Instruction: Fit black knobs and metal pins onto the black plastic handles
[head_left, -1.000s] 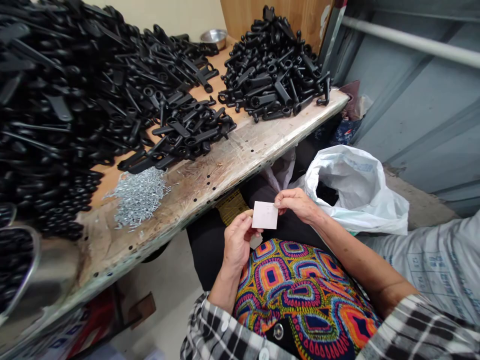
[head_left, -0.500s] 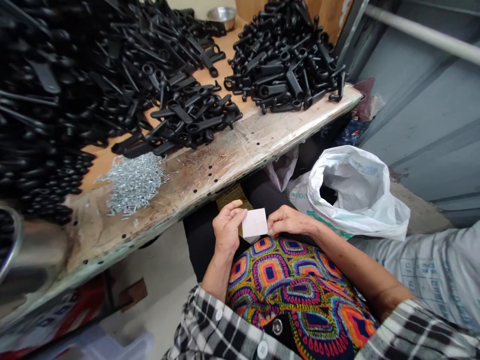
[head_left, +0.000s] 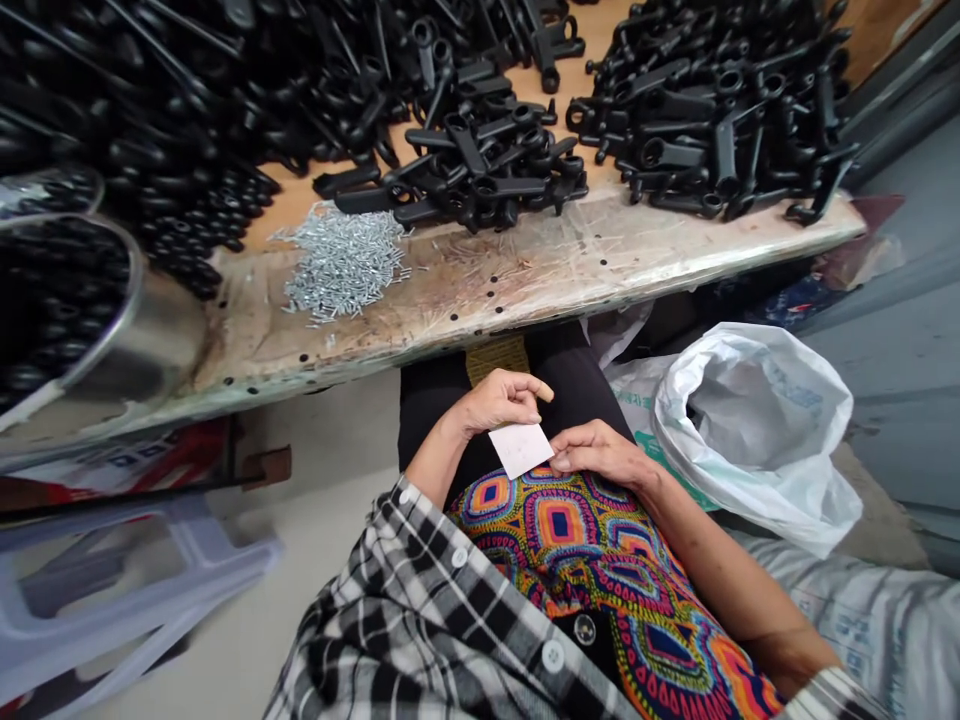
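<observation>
Pale card (head_left: pixel 521 450), a thin small square, sits between the hands, just above a patterned cloth (head_left: pixel 559 525) in orange, blue and green. The left hand (head_left: pixel 499 402) curls over its upper edge with the fingers bent; the right hand (head_left: pixel 600 453) lies lower, its fingertips (head_left: pixel 559 462) at the card's right corner. Both are narrow, closed in around it, though whether they pinch it or only touch it is hard to tell from this view. It should weigh next to nothing and bend easily, so it is best taken by the edges between thumb and finger; a smooth, flat square like this could slip or crease under a hard grip.

Ahead, on the worktop (head_left: pixel 480 300), lie heaps of black levers (head_left: pixel 480 170) and a small pile of silver pins (head_left: pixel 341 262); a steel basin (head_left: pixel 150 350) of black parts sits at its left end. A white plastic bag (head_left: pixel 750 430) gapes open to the right of the hands, and a plaid sleeve (head_left: pixel 420 590) runs up from the left hand.
</observation>
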